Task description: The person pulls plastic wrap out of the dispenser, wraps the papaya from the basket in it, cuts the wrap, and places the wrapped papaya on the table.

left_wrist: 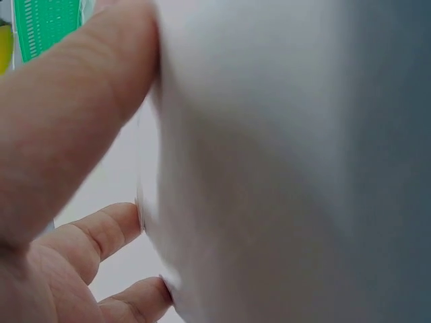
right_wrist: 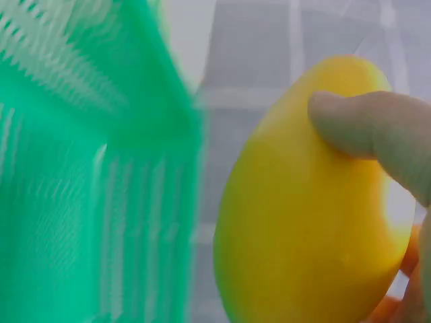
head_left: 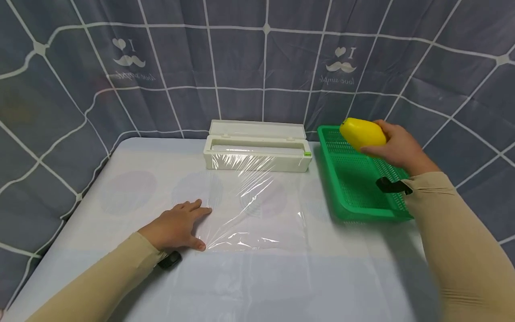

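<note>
My right hand [head_left: 396, 145] grips a smooth yellow mango-shaped fruit [head_left: 362, 133] above the green basket [head_left: 364, 213]. In the right wrist view the thumb lies along the side of the fruit [right_wrist: 310, 215], and the other fingers are mostly hidden behind it. My left hand [head_left: 177, 226] rests with spread fingers at the left edge of a sheet of clear plastic wrap [head_left: 249, 223]. The sheet runs out over the table from a white wrap dispenser [head_left: 257, 164], its lid raised. In the left wrist view, fingertips [left_wrist: 124, 219] touch the white surface.
A white cover with faint round prints lies over the table [head_left: 257, 286]. Behind it and on both sides hangs a grey curtain [head_left: 237, 58] with white grid lines. The basket stands to the right of the dispenser, and a small green piece [head_left: 307, 154] sits at the dispenser's right end.
</note>
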A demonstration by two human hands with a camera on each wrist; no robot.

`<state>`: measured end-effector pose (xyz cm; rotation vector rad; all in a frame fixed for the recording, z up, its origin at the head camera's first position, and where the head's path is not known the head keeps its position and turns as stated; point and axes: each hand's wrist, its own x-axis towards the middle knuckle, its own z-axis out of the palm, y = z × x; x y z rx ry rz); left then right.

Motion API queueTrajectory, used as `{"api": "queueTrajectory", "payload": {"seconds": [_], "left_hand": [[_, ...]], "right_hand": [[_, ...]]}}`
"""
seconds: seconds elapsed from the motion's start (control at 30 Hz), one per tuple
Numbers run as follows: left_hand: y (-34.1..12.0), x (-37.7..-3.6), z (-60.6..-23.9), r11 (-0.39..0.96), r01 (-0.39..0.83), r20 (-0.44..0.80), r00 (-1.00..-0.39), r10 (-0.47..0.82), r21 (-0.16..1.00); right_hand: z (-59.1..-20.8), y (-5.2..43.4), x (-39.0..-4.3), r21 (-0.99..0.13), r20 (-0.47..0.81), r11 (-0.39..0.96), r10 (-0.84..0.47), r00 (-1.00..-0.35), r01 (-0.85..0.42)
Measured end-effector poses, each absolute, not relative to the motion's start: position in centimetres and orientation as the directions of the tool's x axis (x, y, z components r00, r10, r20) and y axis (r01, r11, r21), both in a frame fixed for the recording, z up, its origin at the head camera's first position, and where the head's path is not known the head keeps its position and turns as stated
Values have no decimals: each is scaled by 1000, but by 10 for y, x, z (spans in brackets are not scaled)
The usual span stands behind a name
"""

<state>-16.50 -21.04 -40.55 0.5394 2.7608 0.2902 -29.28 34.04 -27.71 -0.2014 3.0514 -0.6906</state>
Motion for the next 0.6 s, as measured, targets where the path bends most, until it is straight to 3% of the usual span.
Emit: {"api": "queueTrajectory", "payload": {"seconds": [0.27,0.6], "left_hand": [[-210,-167,-404,913,328,-274,-879,389,242],[-211,-167,-402,907,329,-276,-875,398,262]], "right_hand": [[-267,245,-246,-441,79,866,-225,-971,-236],[-329,156,-230,-326,121,817,-464,-878,-476]]}}
